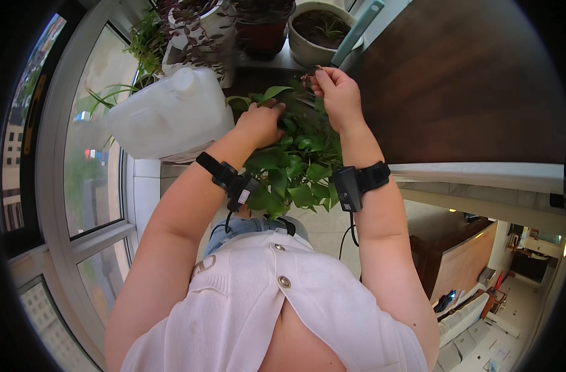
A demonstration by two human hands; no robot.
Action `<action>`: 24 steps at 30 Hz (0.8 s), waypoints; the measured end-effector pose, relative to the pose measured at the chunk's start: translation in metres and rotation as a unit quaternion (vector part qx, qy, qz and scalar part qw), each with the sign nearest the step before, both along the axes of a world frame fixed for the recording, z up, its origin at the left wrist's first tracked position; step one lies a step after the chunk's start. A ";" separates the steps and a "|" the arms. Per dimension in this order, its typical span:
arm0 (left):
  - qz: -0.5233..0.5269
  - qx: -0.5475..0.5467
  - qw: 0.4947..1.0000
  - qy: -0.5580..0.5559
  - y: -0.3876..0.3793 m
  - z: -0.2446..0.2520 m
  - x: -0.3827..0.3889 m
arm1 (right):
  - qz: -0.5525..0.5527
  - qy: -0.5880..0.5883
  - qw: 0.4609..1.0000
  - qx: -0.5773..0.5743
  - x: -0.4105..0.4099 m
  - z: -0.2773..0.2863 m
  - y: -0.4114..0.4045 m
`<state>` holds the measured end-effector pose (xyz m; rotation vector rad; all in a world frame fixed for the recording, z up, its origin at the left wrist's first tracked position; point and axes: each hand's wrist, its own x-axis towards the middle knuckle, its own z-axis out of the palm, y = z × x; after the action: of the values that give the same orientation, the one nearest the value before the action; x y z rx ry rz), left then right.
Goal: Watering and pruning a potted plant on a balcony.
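Note:
A leafy green potted plant (306,158) spreads below and between my hands, its leaves hanging over the near edge. My left hand (263,122) reaches in among the leaves at the plant's left side; its fingertips are partly hidden, and whether they grip a stem cannot be told. My right hand (335,93) is raised at the plant's far right, thumb and fingers pinched on some dried brown leaves (307,78). Both wrists wear black strapped devices with cables.
A translucent plastic jug (171,116) stands close by my left forearm. Beyond are a trailing purple plant (204,37), a dark red pot (262,35) and a cream pot (306,51) with a teal handle (357,32) beside it. A brown wooden surface (459,93) lies right, windows left.

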<state>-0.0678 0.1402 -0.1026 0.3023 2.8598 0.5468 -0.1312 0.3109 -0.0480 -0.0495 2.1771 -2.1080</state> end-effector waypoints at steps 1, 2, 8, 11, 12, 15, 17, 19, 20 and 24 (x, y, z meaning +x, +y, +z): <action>-0.006 0.023 1.000 0.018 -0.001 -0.006 -0.001 | 0.008 -0.023 0.998 -0.054 0.003 0.010 0.001; -0.011 0.023 0.999 0.020 0.002 0.001 -0.001 | 0.015 -0.046 0.993 -0.109 0.004 0.017 0.004; -0.079 0.048 0.990 0.103 0.012 0.054 0.001 | 0.024 -0.074 0.985 -0.154 0.041 0.052 0.045; -0.093 0.337 0.928 0.128 0.039 0.104 0.014 | 0.041 -0.077 0.986 -0.140 0.063 0.062 0.070; -0.100 0.337 0.928 0.125 0.048 0.109 0.017 | 0.060 -0.080 0.987 -0.123 0.071 0.065 0.076; -0.106 0.482 0.869 -0.021 0.080 0.106 0.026 | 0.043 -0.058 0.997 -0.027 0.102 0.079 0.091; -0.096 0.470 0.870 -0.115 0.097 0.104 0.032 | 0.022 -0.013 0.999 0.047 0.122 0.078 0.107; -0.095 0.462 0.858 -0.203 0.116 0.097 0.042 | -0.003 0.036 0.990 0.134 0.144 0.076 0.126; -0.137 0.443 0.863 -0.200 0.126 0.092 0.047 | -0.010 0.036 0.990 0.133 0.155 0.075 0.138; -0.309 0.303 0.899 -0.064 0.156 0.084 0.072 | -0.025 -0.038 0.958 0.284 0.195 0.068 0.180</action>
<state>0.0047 0.2963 -0.0188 1.1651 2.1947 1.2270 0.0640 0.4910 0.0201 0.1340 2.6594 -1.3962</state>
